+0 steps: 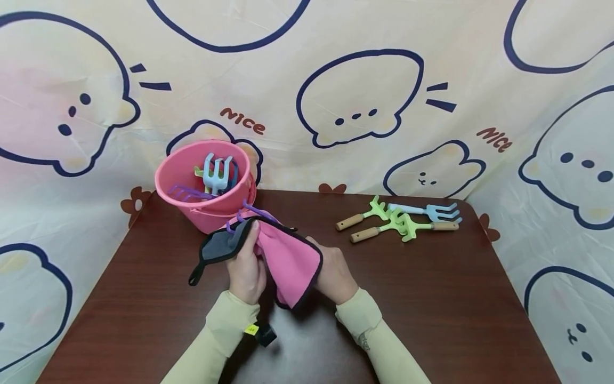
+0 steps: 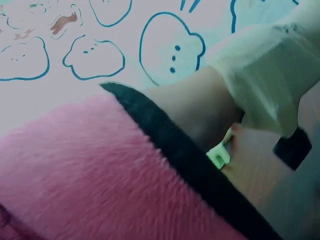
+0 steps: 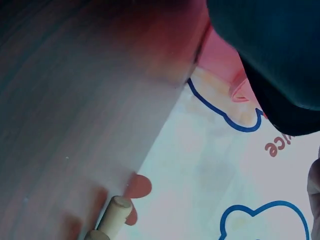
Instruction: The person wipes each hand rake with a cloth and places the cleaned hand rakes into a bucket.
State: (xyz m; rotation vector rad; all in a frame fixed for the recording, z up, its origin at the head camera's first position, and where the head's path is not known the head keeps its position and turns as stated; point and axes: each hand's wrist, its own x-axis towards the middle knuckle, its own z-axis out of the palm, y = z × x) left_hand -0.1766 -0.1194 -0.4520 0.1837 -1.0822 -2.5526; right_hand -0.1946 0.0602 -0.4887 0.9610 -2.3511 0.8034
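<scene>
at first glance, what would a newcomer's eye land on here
Probably the pink cloth over the table, gripped by the left hand, with purple prongs poking out above; the right hand meets its edge, fingers hidden. Next, the pink bucket at far left, holding several rakes. At far right lie three green rakes and a light blue one.

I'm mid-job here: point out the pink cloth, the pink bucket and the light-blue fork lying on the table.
Pink cloth [image 1: 292, 261]: head view, on its hanging pink face.
Pink bucket [image 1: 180, 167]: head view, on its inner wall.
Light-blue fork [image 1: 421, 210]: head view, on its handle near the tines.
</scene>
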